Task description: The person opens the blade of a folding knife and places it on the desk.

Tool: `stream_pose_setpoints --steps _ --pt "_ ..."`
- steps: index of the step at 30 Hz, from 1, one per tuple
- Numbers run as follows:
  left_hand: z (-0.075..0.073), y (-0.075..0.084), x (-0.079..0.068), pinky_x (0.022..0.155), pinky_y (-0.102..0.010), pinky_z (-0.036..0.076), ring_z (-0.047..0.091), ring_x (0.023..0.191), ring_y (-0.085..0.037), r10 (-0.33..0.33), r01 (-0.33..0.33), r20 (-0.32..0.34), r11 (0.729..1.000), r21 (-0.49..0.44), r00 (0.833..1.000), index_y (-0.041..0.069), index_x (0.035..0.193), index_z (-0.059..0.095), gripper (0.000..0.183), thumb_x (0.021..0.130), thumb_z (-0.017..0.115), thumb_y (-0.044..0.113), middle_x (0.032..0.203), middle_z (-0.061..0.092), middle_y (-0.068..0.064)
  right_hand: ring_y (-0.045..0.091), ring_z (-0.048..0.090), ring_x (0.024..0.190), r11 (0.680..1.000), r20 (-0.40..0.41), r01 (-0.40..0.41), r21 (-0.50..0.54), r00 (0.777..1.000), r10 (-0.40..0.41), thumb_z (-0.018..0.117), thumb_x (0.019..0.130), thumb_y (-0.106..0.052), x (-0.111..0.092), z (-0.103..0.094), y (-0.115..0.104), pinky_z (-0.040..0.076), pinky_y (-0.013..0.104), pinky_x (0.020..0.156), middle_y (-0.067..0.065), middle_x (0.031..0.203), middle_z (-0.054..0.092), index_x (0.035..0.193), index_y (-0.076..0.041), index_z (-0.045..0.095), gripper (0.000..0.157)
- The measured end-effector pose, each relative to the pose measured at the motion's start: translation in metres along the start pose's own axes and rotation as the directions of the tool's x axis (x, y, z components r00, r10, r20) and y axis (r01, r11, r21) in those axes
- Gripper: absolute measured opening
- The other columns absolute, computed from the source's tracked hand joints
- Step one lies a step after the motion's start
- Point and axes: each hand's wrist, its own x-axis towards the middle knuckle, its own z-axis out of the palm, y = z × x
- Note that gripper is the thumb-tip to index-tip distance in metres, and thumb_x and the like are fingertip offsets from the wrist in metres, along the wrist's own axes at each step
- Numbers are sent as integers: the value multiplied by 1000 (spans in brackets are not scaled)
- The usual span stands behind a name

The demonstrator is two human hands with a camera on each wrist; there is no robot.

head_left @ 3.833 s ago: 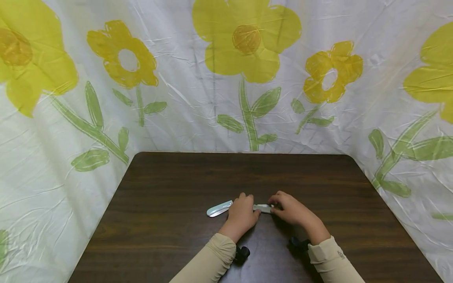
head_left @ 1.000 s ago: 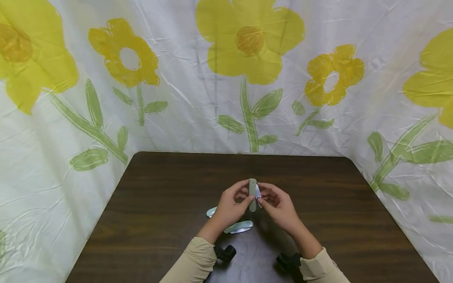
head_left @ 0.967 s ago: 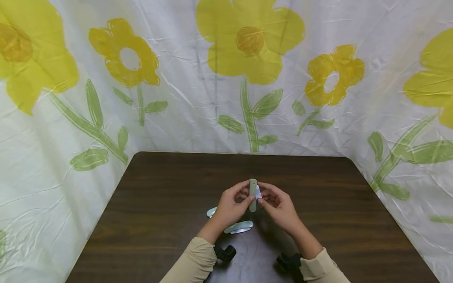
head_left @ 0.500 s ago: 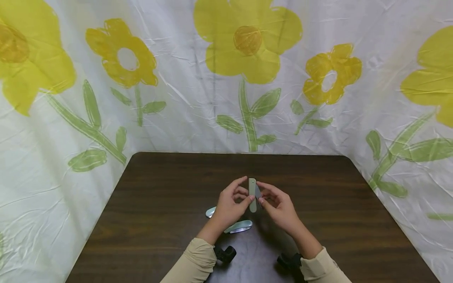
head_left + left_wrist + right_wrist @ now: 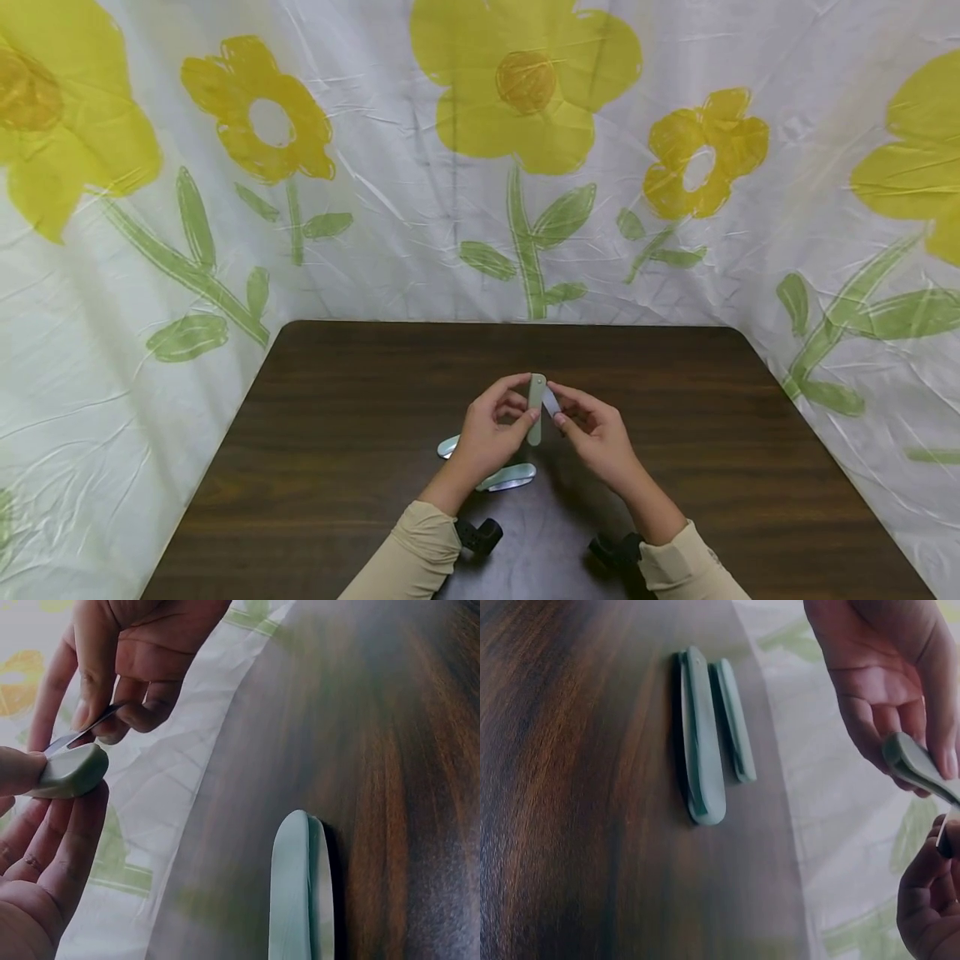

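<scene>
- Flowered cloth (image 5: 360, 250) hangs beyond the dark wooden surface (image 5: 360, 379).
- Left hand (image 5: 487, 429) pinches a folding knife's pale green handle (image 5: 537, 393); right hand (image 5: 600, 433) pinches its blade (image 5: 551, 402), partly out of the handle.
- Likely step: turning the blade on its pivot; the next move calls for a steady left grip.
- Beside the left wrist lies a second knife (image 5: 510, 477), blade tucked along its handle; a third knife (image 5: 447, 447) lies beyond that wrist.
</scene>
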Motion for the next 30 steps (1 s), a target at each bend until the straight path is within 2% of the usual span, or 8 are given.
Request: stream_pose_setpoints --steps 6,10,20,26,30 --pt "-5 2 0 75 -22 61 74 96 -30 -29 28 41 999 20 999 11 145 63 48 98 74 4 105 75 -18 11 68 94 999 18 10 -36 1000 -9 67 99 7 -1 -4 1 60 25 78 19 105 73 140 4 65 41" --pt "-9 3 0 76 -22 59 72 98 -27 -34 28 80 997 74 996 13 146 64 46 101 69 5 108 72 -16 8 66 94 998 25 36 -50 999 -35 67 98 9 -2 -6 3 59 23 77 24 105 72 139 4 66 41" --pt "-16 3 -1 86 -32 56 65 95 -20 19 -54 159 974 220 987 13 148 63 46 104 62 3 106 67 -12 9 65 91 994 70 43 -101 997 -36 69 98 7 -5 -14 8 56 25 69 25 103 72 138 -2 68 41" --pt "-19 5 0 83 -31 53 60 91 -17 -4 -52 195 958 282 981 17 150 62 47 106 58 2 106 64 -9 11 65 89 993 81 16 -113 997 -7 70 98 7 -6 -17 8 57 25 69 16 100 71 134 -5 69 39" --pt "-21 8 -1 80 -28 51 57 90 -15 -17 -54 216 947 317 976 18 150 61 46 107 56 3 108 64 -7 12 66 92 993 89 -14 -115 996 24 70 98 6 -7 -19 8 58 26 72 14 103 71 131 -7 70 35"
